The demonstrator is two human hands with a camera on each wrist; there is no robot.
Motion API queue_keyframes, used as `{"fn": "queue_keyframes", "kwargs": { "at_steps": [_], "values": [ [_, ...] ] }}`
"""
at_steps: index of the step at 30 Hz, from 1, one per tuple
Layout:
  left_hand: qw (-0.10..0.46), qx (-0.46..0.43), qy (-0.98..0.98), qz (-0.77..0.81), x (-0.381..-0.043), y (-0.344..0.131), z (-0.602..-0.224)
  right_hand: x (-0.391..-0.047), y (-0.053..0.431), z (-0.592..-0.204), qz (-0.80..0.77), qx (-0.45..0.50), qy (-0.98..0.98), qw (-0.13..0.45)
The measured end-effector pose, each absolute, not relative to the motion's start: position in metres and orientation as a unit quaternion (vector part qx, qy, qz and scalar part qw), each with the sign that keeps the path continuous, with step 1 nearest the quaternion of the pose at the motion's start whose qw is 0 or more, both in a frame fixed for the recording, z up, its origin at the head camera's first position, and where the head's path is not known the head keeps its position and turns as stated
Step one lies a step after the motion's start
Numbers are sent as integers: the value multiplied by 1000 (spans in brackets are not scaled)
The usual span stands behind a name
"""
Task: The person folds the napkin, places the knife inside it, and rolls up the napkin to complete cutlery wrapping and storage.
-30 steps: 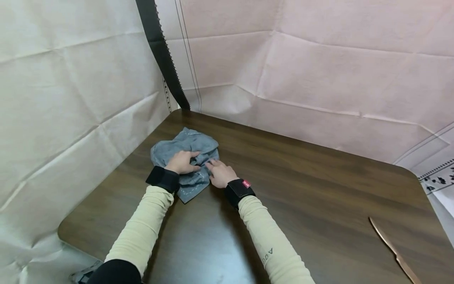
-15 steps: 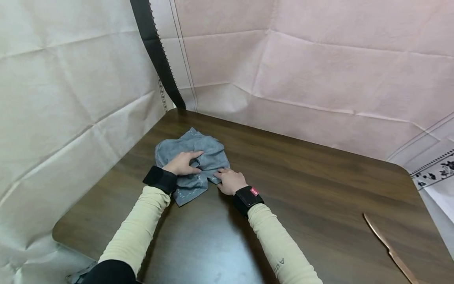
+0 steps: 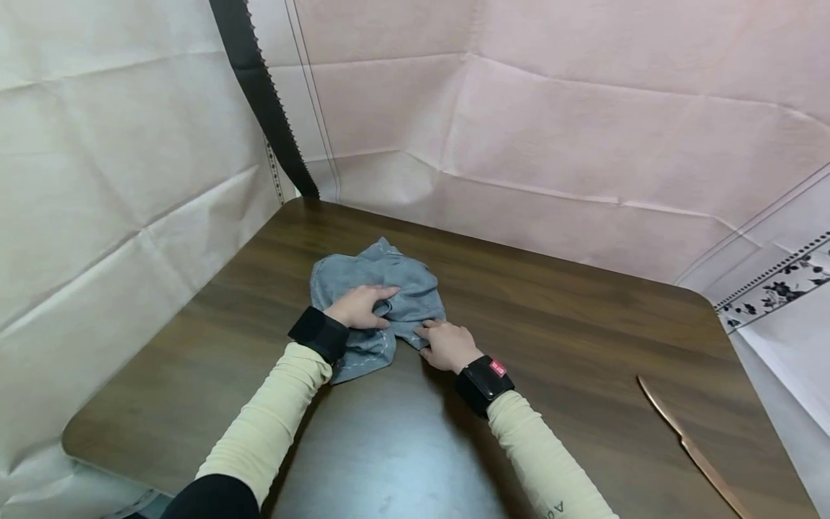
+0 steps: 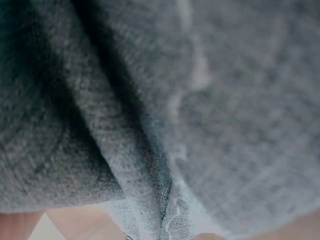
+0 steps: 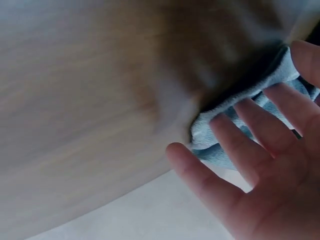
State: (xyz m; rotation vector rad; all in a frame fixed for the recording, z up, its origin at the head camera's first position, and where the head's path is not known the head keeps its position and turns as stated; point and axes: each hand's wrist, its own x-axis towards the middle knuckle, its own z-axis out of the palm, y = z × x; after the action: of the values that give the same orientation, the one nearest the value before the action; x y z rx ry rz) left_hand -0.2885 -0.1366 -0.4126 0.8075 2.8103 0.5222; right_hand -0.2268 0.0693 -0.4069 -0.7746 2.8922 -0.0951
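A grey-blue cloth (image 3: pixel 405 274) with pale stitched lines lies rumpled on the brown wooden table, left of the middle. My left hand (image 3: pixel 359 308) holds it near its centre, with a fold bunched between thumb and fingers. In the left wrist view the cloth (image 4: pixel 240 100) fills nearly everything, and only bits of skin show along the bottom. At its right edge my right hand (image 3: pixel 449 346) grips the cloth's border. The right wrist view shows the right hand (image 5: pixel 265 155) with fingers spread, fingertips at the turned-up cloth edge (image 5: pixel 240 97) and thumb near its corner.
A copper-coloured knife (image 3: pixel 687 440) lies at the right of the table (image 3: pixel 551 324). Pale creased sheeting (image 3: pixel 583 130) hangs behind and to the left. A black strip (image 3: pixel 266 101) runs down to the table's far corner.
Both hands have moved the cloth rightward over the table. My right hand has drawn its edge away from the left hand, so the cloth lies more spread. The head view has shifted somewhat.
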Motion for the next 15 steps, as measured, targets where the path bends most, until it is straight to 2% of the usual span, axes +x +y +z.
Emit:
{"fn": "queue_keyframes", "kwargs": {
  "at_steps": [9, 15],
  "values": [
    [115, 309, 935, 134, -287, -81, -408, -211, 104, -399, -44, -209, 975, 64],
    [129, 328, 930, 109, -285, -50, -408, -200, 127, -403, -30, -197, 979, 35]
  ]
}}
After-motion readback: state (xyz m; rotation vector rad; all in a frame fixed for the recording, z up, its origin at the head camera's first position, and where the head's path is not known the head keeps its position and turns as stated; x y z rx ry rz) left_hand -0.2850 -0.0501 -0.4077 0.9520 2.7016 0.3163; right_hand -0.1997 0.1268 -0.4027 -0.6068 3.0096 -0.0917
